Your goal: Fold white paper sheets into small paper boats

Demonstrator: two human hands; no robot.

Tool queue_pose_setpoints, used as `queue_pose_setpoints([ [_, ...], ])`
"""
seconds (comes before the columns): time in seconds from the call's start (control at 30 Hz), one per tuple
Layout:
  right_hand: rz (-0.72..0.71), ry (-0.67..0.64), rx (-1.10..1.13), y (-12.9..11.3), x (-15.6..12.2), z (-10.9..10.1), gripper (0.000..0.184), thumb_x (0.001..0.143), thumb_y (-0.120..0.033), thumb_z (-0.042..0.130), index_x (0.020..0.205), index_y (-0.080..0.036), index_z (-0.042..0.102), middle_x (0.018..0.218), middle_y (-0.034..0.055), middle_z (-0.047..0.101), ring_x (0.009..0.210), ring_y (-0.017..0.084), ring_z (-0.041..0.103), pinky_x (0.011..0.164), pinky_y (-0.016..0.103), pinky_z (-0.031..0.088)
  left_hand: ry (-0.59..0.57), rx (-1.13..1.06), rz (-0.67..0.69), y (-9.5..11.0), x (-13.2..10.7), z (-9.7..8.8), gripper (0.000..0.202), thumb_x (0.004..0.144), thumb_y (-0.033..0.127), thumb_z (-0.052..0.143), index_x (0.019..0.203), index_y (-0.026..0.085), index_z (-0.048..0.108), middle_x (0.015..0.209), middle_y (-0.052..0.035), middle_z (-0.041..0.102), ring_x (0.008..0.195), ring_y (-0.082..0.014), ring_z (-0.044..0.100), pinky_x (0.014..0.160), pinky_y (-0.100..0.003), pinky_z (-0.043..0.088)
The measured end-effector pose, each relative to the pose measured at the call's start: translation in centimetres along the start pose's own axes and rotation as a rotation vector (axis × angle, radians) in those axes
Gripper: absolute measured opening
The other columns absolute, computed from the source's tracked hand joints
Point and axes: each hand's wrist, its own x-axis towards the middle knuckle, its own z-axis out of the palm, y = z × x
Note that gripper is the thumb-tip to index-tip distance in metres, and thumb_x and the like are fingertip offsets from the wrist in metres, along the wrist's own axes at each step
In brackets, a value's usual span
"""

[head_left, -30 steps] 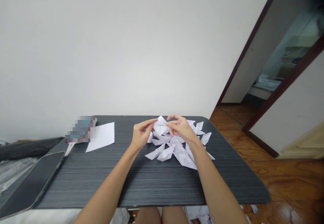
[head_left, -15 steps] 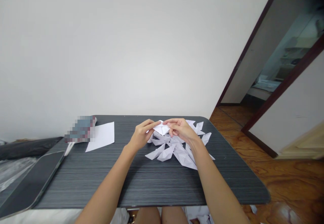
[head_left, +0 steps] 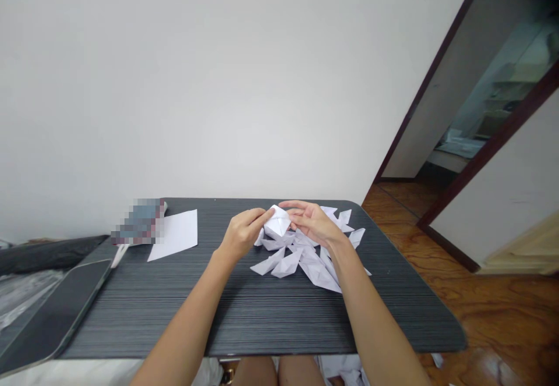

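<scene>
Both of my hands hold one small folded white paper piece (head_left: 278, 221) just above the far middle of the dark striped table (head_left: 244, 310). My left hand (head_left: 241, 233) pinches its left side with thumb and fingers closed. My right hand (head_left: 313, 222) grips its right side, fingers curled over the top. Right below and to the right lies a heap of several folded white paper boats (head_left: 305, 255).
A flat white sheet (head_left: 173, 235) lies at the table's far left beside a blurred dark object (head_left: 138, 221). A laptop or tablet (head_left: 52, 316) hangs over the left edge. The right side has a wooden floor (head_left: 502, 310) and an open doorway (head_left: 480, 112).
The paper piece has been squeezed from a flat pointed shape into a puffed, more closed form, and both hands have drawn closer together and slightly lower.
</scene>
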Motion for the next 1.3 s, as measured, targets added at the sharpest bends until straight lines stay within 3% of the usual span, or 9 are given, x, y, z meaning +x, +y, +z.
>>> queue_pose_setpoints([
  [0.17, -0.022, -0.023, -0.083, -0.3, -0.2, 0.1, 0.022, 0.069, -0.018, 0.061, 0.090, -0.014, 0.064, 0.052, -0.0020, 0.056, 0.050, 0.008, 0.053, 0.055, 0.022, 0.042, -0.028, 0.085, 0.032, -0.1, 0.0, -0.2, 0.033, 0.083, 0.010, 0.036, 0.114, 0.016, 0.046, 0.083, -0.0072, 0.059, 0.068, -0.0115, 0.051, 0.060, -0.023, 0.041],
  [0.4, 0.013, 0.071, -0.215, 0.4, 0.2, 0.8, 0.030, 0.067, -0.028, 0.063, 0.094, -0.015, 0.062, 0.053, -0.0021, 0.055, 0.040, 0.005, 0.045, 0.036, 0.016, 0.031, -0.124, 0.184, 0.156, 0.7, 0.6, -0.5, 0.025, 0.082, 0.010, 0.040, 0.105, 0.014, 0.048, 0.071, -0.0033, 0.057, 0.056, -0.0100, 0.045, 0.052, -0.023, 0.036],
  [0.67, 0.038, 0.025, -0.026, 0.4, 0.2, 0.7, 0.025, 0.065, -0.018, 0.061, 0.090, -0.014, 0.064, 0.055, -0.0015, 0.056, 0.043, 0.005, 0.044, 0.040, 0.017, 0.033, -0.148, 0.152, 0.184, 0.7, 0.7, -0.7, 0.028, 0.083, 0.010, 0.035, 0.110, 0.012, 0.045, 0.067, -0.0026, 0.054, 0.059, -0.0110, 0.048, 0.054, -0.024, 0.035],
  [0.8, 0.032, -0.062, -0.096, -0.3, -0.3, 0.3, 0.025, 0.075, -0.028, 0.052, 0.092, -0.013, 0.062, 0.066, 0.0035, 0.060, 0.050, 0.008, 0.050, 0.048, 0.022, 0.038, -0.103, -0.044, -0.038, 1.0, 0.9, -0.6, 0.023, 0.084, 0.013, 0.035, 0.100, 0.012, 0.051, 0.068, -0.0029, 0.053, 0.059, -0.0101, 0.045, 0.055, -0.022, 0.035],
  [0.87, 0.001, -0.066, -0.266, -0.5, -0.5, 0.1, 0.030, 0.079, -0.035, 0.047, 0.095, -0.014, 0.060, 0.073, 0.0052, 0.059, 0.056, 0.009, 0.051, 0.051, 0.023, 0.039, -0.093, -0.177, -0.216, 1.3, 1.2, -0.7, 0.020, 0.085, 0.017, 0.035, 0.081, 0.012, 0.055, 0.061, -0.0006, 0.048, 0.055, -0.0090, 0.042, 0.053, -0.021, 0.034],
  [0.97, -0.114, 0.000, -0.567, -0.5, -0.4, 0.0, 0.029, 0.072, -0.038, 0.056, 0.088, -0.015, 0.063, 0.084, 0.0056, 0.057, 0.068, 0.011, 0.052, 0.056, 0.022, 0.041, -0.153, -0.353, -0.401, 1.7, 2.0, -0.9, 0.030, 0.084, 0.023, 0.038, 0.059, 0.013, 0.050, 0.054, 0.0018, 0.041, 0.052, -0.0078, 0.039, 0.051, -0.020, 0.033],
  [1.1, -0.176, 0.062, -0.623, 0.0, -0.1, 0.7, 0.024, 0.070, -0.036, 0.058, 0.076, -0.013, 0.064, 0.068, 0.0017, 0.057, 0.058, 0.010, 0.051, 0.050, 0.020, 0.039, -0.206, -0.618, -0.533, 2.0, 2.4, -1.0, 0.029, 0.082, 0.030, 0.043, 0.064, 0.012, 0.057, 0.070, -0.0024, 0.053, 0.061, -0.0087, 0.049, 0.051, -0.018, 0.037],
  [1.2, -0.104, 0.044, -0.553, 0.4, 0.1, 0.9, 0.027, 0.072, -0.036, 0.055, 0.078, -0.010, 0.063, 0.045, -0.0028, 0.051, 0.038, 0.007, 0.044, 0.039, 0.019, 0.033, -0.164, -0.785, -0.710, 2.2, 2.3, -0.6, 0.030, 0.079, 0.034, 0.047, 0.066, 0.011, 0.060, 0.055, 0.0002, 0.053, 0.047, -0.0075, 0.048, 0.045, -0.018, 0.038],
  [1.3, -0.068, 0.029, -0.438, 0.5, 0.1, 0.8, 0.032, 0.072, -0.035, 0.055, 0.090, -0.010, 0.062, 0.040, -0.0036, 0.051, 0.032, 0.007, 0.042, 0.034, 0.018, 0.029, -0.117, -0.994, -0.861, 2.3, 2.2, -0.3, 0.029, 0.076, 0.035, 0.051, 0.079, 0.009, 0.062, 0.046, 0.0019, 0.053, 0.037, -0.0082, 0.048, 0.038, -0.019, 0.039],
])
